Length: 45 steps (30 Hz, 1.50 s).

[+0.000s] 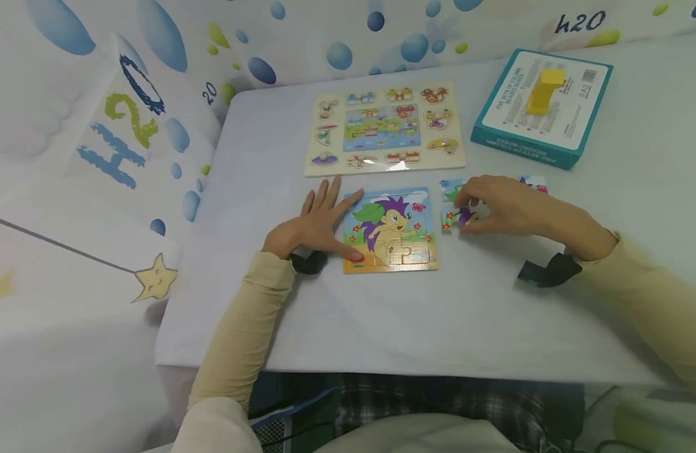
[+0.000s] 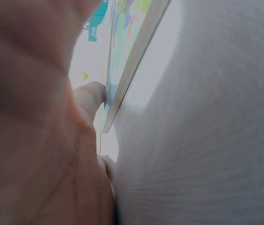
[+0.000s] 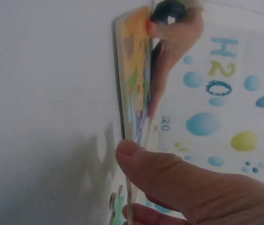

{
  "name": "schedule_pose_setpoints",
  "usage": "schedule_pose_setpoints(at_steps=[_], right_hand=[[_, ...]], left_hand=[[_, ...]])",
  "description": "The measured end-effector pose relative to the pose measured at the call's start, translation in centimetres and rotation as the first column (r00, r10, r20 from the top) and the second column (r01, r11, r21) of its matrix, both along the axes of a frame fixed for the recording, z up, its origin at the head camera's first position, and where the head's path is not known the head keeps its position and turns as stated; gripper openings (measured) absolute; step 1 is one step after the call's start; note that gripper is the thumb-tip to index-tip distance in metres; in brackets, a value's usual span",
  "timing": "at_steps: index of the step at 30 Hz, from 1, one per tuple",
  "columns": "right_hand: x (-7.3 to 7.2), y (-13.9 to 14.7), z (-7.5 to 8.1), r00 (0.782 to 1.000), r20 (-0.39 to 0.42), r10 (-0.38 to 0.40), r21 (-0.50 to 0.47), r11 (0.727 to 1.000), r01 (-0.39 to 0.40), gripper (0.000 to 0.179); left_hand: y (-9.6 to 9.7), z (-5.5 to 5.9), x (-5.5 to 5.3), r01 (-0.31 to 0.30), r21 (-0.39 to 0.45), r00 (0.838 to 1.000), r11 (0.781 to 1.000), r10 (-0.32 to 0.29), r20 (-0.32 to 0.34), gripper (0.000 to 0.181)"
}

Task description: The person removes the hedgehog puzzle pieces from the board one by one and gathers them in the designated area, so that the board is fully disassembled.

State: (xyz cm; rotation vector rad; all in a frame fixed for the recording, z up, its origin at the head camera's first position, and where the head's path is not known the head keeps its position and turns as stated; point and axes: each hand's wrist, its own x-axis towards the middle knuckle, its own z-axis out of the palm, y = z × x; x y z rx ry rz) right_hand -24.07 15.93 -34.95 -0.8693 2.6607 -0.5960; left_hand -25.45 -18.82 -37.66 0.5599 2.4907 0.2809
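1. Task item: the hedgehog puzzle lies flat on the worktop, between the hands.
2. Left hand: fingers spread wide beside the puzzle's left edge; thumb resting on its lower left corner.
3. Right hand: grip narrow, thumb and fingertips pinching a puzzle piece just right of the puzzle. A green-marked piece lies alongside; a far piece is partly hidden behind the hand.
4. Risk, slipping: the pinched piece is thin and may turn or drop if held only by its edge.
5. Risk, disturbance: a low sweep of the right hand could scatter the neighbouring pieces.
6. Risk, shifting: the puzzle may slide on the cloth if the thumb pressure lapses.
7. Surface: smooth white cloth covers the worktop. A pegged board lies beyond the puzzle; a teal box, farther right, carries a yellow block.
8. Room: a white backdrop with blue and green drops and "H2O" lettering stands behind and to the left.
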Motion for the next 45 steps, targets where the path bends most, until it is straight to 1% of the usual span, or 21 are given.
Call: schedule_pose_setpoints(at_steps=[4,9,15,21,29,40,45], right_hand=[[-0.22,0.02,-0.12,0.999,0.026,0.018,0.024,1.000,-0.019,0.036],[-0.35,0.08,-0.62,0.998,0.059,0.016,0.030,0.999,-0.017,0.034],[-0.32,0.12,-0.75,0.998,0.049,0.030,0.041,0.999,-0.032,0.026],[-0.35,-0.14,-0.37,0.998,0.027,0.055,0.062,0.996,-0.057,0.023],[-0.35,0.05,-0.56,0.998,0.043,0.046,0.043,0.998,-0.048,0.025],[-0.39,0.30,-0.66,0.998,0.058,0.035,0.038,0.999,-0.038,0.033],[-0.25,0.37,-0.48,0.997,0.076,0.019,0.038,0.999,-0.022,0.040]], left_hand=[[-0.21,-0.08,0.09,-0.007,-0.003,1.000,1.000,0.007,-0.011,0.124],[-0.15,-0.09,0.04,-0.002,0.012,1.000,1.000,0.002,-0.010,0.123],[-0.01,-0.14,-0.02,-0.003,0.000,1.000,1.000,0.003,-0.004,0.124],[-0.04,0.21,0.08,-0.007,-0.013,1.000,1.000,0.007,-0.006,0.125],[0.03,0.27,0.17,-0.010,0.004,1.000,1.000,0.010,0.008,0.125],[0.05,0.15,0.11,-0.007,0.016,1.000,1.000,0.007,0.005,0.125],[0.02,0.21,0.11,-0.002,0.013,1.000,1.000,0.002,0.009,0.125]])
